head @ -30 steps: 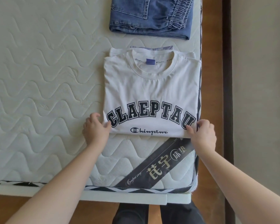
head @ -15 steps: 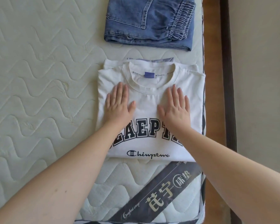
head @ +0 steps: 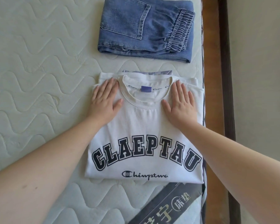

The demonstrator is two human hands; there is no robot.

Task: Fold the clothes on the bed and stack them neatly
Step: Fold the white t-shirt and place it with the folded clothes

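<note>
Under flat fingers (head: pixel 108 88): folded T-shirt (head: pixel 144 126).

White T-shirt (head: pixel 145 135): folded into a rectangle, front up, dark block lettering, purple neck label; lies flat on the mattress (head: pixel 39 78) along its right edge, atop another folded garment. Blue jeans (head: pixel 145 28): folded, elastic waistband rightward, just beyond the shirt.

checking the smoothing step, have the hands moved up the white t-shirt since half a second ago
Yes. Both the left hand and right hand slid from the lettering up beside the white t-shirt collar.
</note>
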